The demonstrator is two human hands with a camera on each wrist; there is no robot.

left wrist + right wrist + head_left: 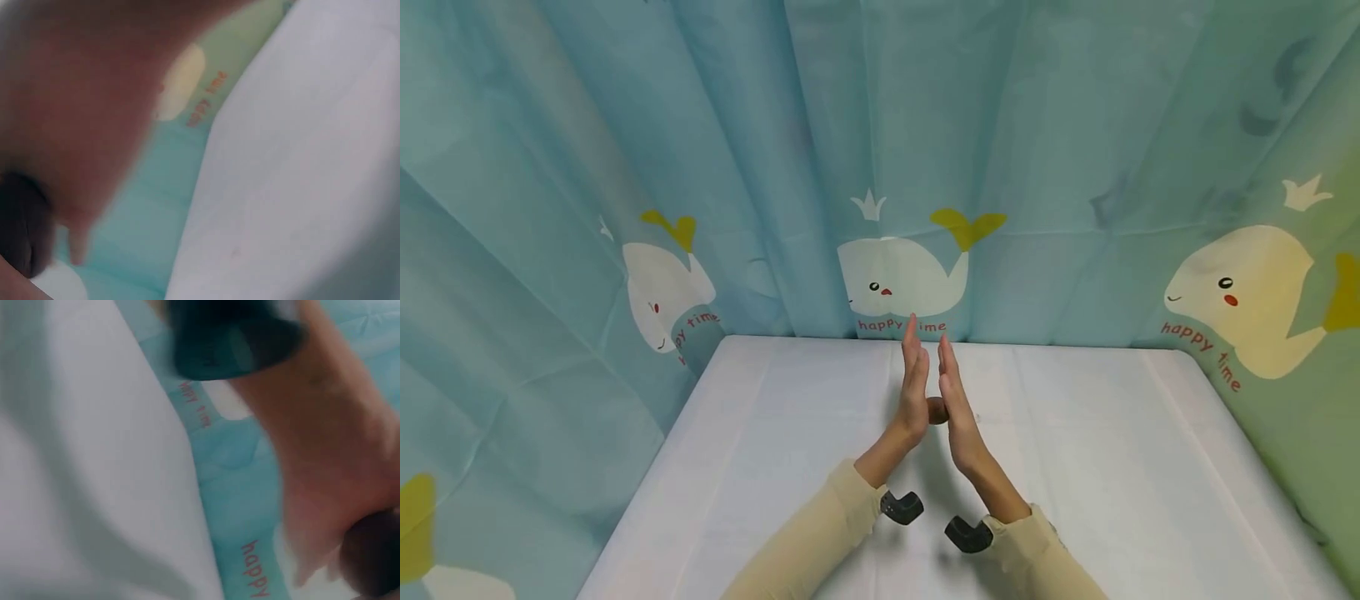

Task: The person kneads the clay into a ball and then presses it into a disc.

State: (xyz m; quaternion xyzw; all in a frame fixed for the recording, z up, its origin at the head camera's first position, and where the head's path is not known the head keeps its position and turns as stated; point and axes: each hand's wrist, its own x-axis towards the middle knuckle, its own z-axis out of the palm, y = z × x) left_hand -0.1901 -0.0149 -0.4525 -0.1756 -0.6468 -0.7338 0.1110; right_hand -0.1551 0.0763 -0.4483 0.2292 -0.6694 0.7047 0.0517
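Observation:
My left hand (pixel 914 402) and right hand (pixel 958 417) face each other palm to palm, fingers straight and pointing away from me. Between the heels of the palms sits a dark brown round ball (pixel 937 411), partly covered by both hands. The left wrist view shows the same ball (pixel 24 228) at its left edge, with a crease down its side, beside a large blurred hand. Over in the right wrist view, the ball (pixel 373 553) lies against the palm at lower right. The hands are raised above the table, with a gap between the fingers.
A white-covered table (pixel 790 400) spreads beneath the hands. Behind it and at both sides hangs a blue-green curtain (pixel 1075 167) printed with whales. Black camera mounts (pixel 902 507) stick out at the inside of both beige sleeves (pixel 812 533).

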